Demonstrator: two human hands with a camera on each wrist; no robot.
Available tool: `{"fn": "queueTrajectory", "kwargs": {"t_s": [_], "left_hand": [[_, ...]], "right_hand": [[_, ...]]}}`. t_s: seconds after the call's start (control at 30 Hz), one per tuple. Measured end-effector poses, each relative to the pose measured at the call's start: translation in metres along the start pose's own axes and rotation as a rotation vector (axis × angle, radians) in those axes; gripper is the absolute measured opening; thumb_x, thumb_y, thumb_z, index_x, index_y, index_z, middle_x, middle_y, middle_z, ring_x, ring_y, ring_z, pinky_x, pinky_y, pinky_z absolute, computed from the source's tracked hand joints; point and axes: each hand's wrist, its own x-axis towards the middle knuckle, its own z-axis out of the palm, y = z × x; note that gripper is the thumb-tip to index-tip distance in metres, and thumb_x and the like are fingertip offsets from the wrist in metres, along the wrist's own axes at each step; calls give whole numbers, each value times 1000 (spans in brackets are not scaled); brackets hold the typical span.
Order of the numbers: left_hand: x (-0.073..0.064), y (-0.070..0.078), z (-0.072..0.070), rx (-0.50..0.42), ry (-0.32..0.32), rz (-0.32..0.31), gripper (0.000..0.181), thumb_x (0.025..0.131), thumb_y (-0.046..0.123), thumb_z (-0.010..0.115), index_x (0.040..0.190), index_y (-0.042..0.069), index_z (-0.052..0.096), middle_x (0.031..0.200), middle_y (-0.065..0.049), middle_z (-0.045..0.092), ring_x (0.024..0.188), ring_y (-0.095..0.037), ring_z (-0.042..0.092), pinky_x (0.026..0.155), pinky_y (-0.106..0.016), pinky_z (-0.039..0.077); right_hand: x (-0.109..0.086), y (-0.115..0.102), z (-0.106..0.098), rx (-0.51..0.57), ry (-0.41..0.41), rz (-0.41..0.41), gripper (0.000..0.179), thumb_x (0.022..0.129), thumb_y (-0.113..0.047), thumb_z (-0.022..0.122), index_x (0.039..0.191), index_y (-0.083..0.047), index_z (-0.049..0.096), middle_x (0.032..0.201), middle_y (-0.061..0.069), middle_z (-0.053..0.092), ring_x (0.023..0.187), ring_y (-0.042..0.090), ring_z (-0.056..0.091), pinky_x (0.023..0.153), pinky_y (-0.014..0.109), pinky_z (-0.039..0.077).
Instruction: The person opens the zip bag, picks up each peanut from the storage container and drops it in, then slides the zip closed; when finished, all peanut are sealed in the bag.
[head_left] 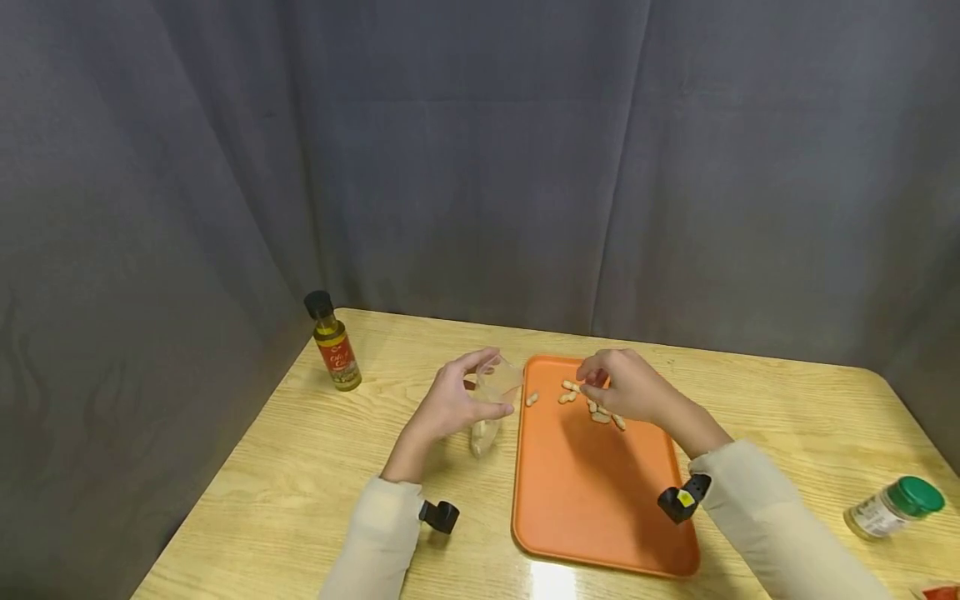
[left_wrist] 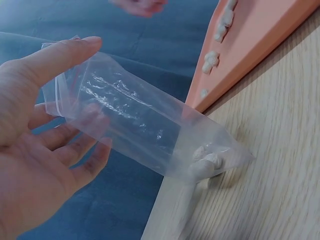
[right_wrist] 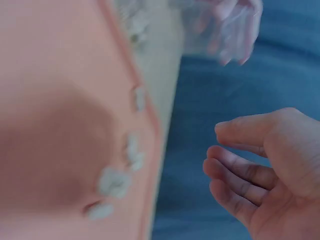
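Left hand (head_left: 452, 404) holds a clear plastic bag (left_wrist: 137, 112) near its mouth, thumb and fingers set well apart; a few bagged peanuts (left_wrist: 204, 165) sit in its lower end, left of the orange tray (head_left: 592, 508); right hand (head_left: 628, 385) is above the tray, fingers loosely bent with a narrow gap; loose peanuts (head_left: 601, 417) lie beneath it; an oil bottle (head_left: 339, 358) stands far left on the worktop (head_left: 285, 500).

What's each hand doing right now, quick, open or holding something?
Left hand: holding a clear plastic bag with peanuts inside.
Right hand: open, holding nothing.
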Motion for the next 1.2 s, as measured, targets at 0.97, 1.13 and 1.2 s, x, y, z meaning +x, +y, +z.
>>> {"fn": "queueTrajectory", "kwargs": {"t_s": [0.97, 1.13, 1.2], "left_hand": [[1, 2, 5, 14, -17, 5, 81, 75, 15, 88, 146, 11, 50, 137, -3, 57, 121, -23, 53, 95, -43, 47], [1, 1, 6, 22, -18, 9, 80, 75, 17, 88, 146, 10, 50, 137, -4, 57, 120, -23, 54, 95, -44, 47], [0, 1, 6, 26, -17, 12, 80, 75, 18, 88, 146, 10, 50, 137, -4, 57, 120, -24, 54, 95, -44, 47]], "right_hand": [[-29, 48, 43, -66, 57, 235, 15, 76, 7, 73, 70, -6, 72, 70, -1, 67, 58, 12, 51, 55, 32, 47], [-30, 45, 37, -78, 41, 208, 20, 76, 10, 68, 66, -6, 68, 66, -2, 61, 57, 11, 46, 53, 30, 41], [-27, 42, 30, -90, 43, 190, 23, 76, 12, 66, 64, -7, 65, 62, -4, 55, 56, 11, 41, 52, 29, 36]]}}
